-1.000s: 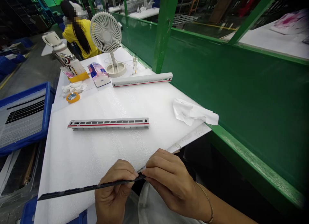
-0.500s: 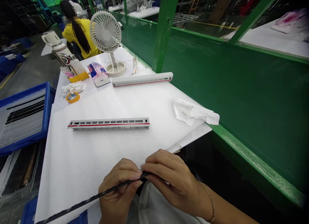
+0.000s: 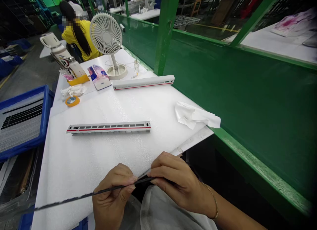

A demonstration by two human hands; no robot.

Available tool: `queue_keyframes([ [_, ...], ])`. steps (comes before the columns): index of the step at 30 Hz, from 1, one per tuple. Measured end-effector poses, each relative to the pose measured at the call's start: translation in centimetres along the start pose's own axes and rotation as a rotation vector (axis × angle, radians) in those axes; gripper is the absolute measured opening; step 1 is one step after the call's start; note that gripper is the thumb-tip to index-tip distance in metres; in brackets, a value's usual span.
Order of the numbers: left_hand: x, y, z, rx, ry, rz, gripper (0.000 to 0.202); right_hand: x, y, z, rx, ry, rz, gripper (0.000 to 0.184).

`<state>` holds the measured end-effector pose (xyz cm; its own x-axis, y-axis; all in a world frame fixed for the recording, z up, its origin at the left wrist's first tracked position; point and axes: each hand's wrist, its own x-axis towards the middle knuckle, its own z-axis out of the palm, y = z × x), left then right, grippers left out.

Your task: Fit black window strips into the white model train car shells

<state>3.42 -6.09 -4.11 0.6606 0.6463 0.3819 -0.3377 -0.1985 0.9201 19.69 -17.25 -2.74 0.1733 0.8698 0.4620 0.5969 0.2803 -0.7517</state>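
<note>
Both of my hands pinch a long thin black strip [image 3: 81, 196] just above the near edge of the white foam sheet [image 3: 99, 157]. My left hand [image 3: 112, 197] grips the strip between thumb and fingers, and the strip runs out to the left past it. My right hand [image 3: 177, 187] pinches the strip's right end. A clear plastic bag [image 3: 160, 213] lies under my wrists. A white model train car shell with a red stripe [image 3: 108, 127] lies on the foam beyond my hands. A second shell [image 3: 143, 82] lies farther back.
A crumpled white cloth [image 3: 194, 116] sits by the green rail [image 3: 247, 150] on the right. A blue tray of black strips [image 3: 22, 121] stands at left. Farther back are a white desk fan [image 3: 106, 35], a yellow tape roll [image 3: 72, 100] and a person in yellow [image 3: 76, 31].
The strip's left end has swung back up toward level after dipping. My hands stay pinched on it, shifted slightly left with the view.
</note>
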Motion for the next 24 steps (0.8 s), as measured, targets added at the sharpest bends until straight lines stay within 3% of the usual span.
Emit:
queue_keyframes([
  [6, 0.28, 0.21, -0.79, -0.006, -0.007, 0.044, 0.019, -0.88, 0.79, -0.70, 0.033, 0.038, 0.026, 0.020],
  [12, 0.12, 0.16, -0.39, -0.106, 0.065, -0.100, 0.016, -0.53, 0.55, -0.60, -0.047, 0.063, -0.066, 0.018],
  [18, 0.04, -0.07, -0.53, -0.126, 0.100, -0.093, 0.013, -0.61, 0.51, -0.82, -0.031, 0.044, -0.008, 0.020],
  [24, -0.02, -0.25, -0.62, -0.164, 0.158, -0.168, 0.014, -0.43, 0.36, -0.66, -0.044, 0.041, -0.037, 0.014],
])
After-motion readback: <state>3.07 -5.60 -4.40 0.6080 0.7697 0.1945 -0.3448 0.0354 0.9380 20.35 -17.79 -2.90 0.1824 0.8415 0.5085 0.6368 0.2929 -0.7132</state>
